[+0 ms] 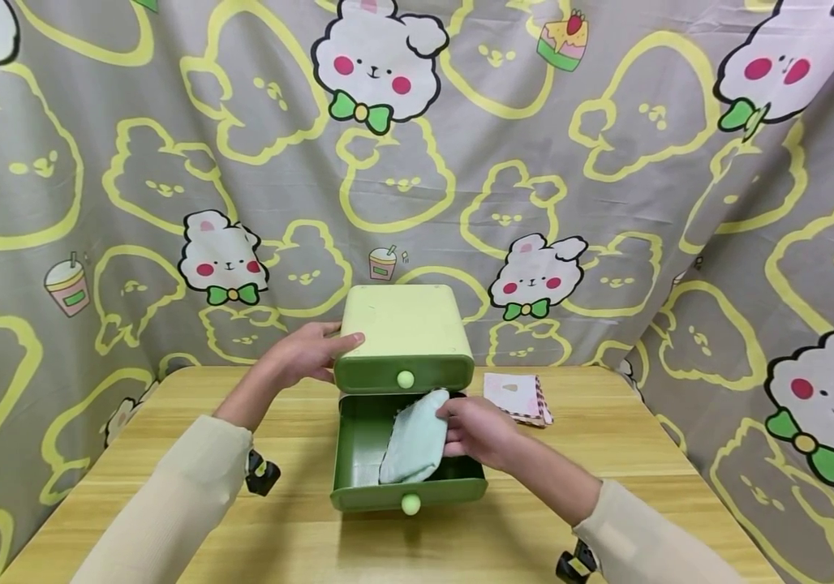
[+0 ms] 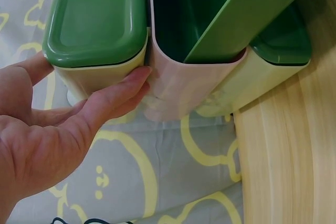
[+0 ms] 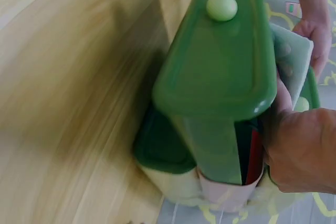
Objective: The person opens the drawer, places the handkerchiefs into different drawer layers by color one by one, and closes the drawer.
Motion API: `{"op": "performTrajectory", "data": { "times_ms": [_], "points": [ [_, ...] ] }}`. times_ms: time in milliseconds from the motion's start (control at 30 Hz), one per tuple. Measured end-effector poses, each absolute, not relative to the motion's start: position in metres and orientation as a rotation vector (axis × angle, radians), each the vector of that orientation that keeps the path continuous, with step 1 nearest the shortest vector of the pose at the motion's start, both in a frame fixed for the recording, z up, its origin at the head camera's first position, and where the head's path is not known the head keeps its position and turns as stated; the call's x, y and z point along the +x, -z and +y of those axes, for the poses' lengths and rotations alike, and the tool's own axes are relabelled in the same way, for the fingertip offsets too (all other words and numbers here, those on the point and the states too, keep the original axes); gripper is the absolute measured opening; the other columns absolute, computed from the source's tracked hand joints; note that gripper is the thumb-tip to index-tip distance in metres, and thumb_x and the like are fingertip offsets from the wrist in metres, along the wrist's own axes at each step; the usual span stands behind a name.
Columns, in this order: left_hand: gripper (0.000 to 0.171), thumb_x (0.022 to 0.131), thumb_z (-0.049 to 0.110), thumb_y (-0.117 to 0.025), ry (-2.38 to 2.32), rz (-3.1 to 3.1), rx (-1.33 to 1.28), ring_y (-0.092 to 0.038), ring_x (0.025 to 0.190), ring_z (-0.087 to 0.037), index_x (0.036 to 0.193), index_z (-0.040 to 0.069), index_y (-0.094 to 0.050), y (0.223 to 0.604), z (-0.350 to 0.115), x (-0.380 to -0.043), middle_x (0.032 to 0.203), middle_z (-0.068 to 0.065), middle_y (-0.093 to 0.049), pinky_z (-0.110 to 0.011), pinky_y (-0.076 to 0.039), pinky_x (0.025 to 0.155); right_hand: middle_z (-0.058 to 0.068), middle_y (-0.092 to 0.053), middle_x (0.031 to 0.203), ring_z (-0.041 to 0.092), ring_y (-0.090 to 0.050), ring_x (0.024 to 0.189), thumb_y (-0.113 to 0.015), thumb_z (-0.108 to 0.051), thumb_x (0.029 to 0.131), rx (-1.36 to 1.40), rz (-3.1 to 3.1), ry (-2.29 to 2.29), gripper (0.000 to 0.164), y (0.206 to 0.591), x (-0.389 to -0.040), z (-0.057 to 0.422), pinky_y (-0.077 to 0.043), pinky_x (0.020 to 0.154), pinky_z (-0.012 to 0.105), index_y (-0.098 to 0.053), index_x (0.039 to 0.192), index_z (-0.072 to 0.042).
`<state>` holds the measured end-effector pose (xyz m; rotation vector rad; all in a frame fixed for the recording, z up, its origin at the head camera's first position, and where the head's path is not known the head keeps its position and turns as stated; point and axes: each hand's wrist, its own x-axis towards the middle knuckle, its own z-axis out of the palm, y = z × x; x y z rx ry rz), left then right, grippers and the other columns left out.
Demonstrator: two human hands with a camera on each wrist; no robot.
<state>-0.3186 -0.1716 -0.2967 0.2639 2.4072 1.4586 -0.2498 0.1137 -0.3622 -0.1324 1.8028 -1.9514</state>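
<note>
Over the pulled-out middle drawer [image 1: 358, 442], a folded pale mint cloth [image 1: 417, 438] hangs at a slant, its upper end raised and its lower edge close behind the drawer's near panel; whether that edge touches the drawer floor cannot be told. The right hand [image 1: 483, 434] has its grip closed on the cloth, pinching the upper right part between thumb and fingers. Under that hand, something dark with a red strip [image 3: 254, 153] shows at the drawer's right side, too hidden to identify.

Around the drawer stands a small three-tier cabinet [image 1: 402, 320]: pale yellow above, a pink middle shell [image 2: 194, 85], and a pale yellow tier below with its green drawer [image 2: 283, 38] pushed in. The top drawer [image 1: 369, 375] is also pushed in and has a round light knob [image 1: 406, 380]. At the cabinet's upper left, the left hand [image 1: 311, 353] has its grip spread, thumb at the top edge and fingers along the side wall.

Just right of the cabinet, toward the far edge of the wooden desk [image 1: 592, 454], lies a folded white cloth [image 1: 510, 395] with a checked border. Beyond hangs a grey curtain [image 1: 402, 195] printed with white and yellow-outlined cartoon animals.
</note>
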Motion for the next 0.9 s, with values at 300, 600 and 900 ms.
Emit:
{"op": "performTrajectory", "data": {
  "times_ms": [300, 600, 900],
  "points": [
    [0.079, 0.105, 0.043, -0.055, -1.454, 2.416, 0.258, -0.061, 0.126, -0.037, 0.161, 0.0, -0.02, 0.297, -0.171, -0.319, 0.137, -0.023, -0.059, -0.044, -0.058, 0.094, 0.013, -0.073, 0.093, 0.02, -0.074, 0.083, -0.044, -0.01, 0.102, -0.205, 1.962, 1.796, 0.033, 0.366, -0.248, 0.132, -0.063, 0.075, 0.035, -0.056, 0.119, 0.015],
    [0.078, 0.105, 0.044, -0.054, -1.45, 2.421, 0.268, -0.062, 0.123, -0.035, 0.161, 0.0, -0.02, 0.298, -0.172, -0.318, 0.136, -0.022, -0.059, -0.044, -0.058, 0.094, 0.014, -0.073, 0.089, 0.022, -0.074, 0.083, -0.057, -0.005, 0.096, -0.252, 1.962, 1.724, 0.024, 0.366, -0.246, 0.136, -0.063, 0.074, 0.033, -0.057, 0.112, 0.013],
    [0.078, 0.105, 0.043, -0.054, -1.451, 2.421, 0.283, -0.064, 0.121, -0.035, 0.161, 0.0, -0.02, 0.298, -0.171, -0.319, 0.135, -0.022, -0.06, -0.044, -0.058, 0.094, 0.011, -0.073, 0.085, 0.018, -0.074, 0.078, -0.056, 0.0, 0.095, -0.226, 1.997, 1.753, 0.02, 0.374, -0.258, 0.118, -0.063, 0.071, 0.03, -0.058, 0.111, 0.012]
  ]
}}
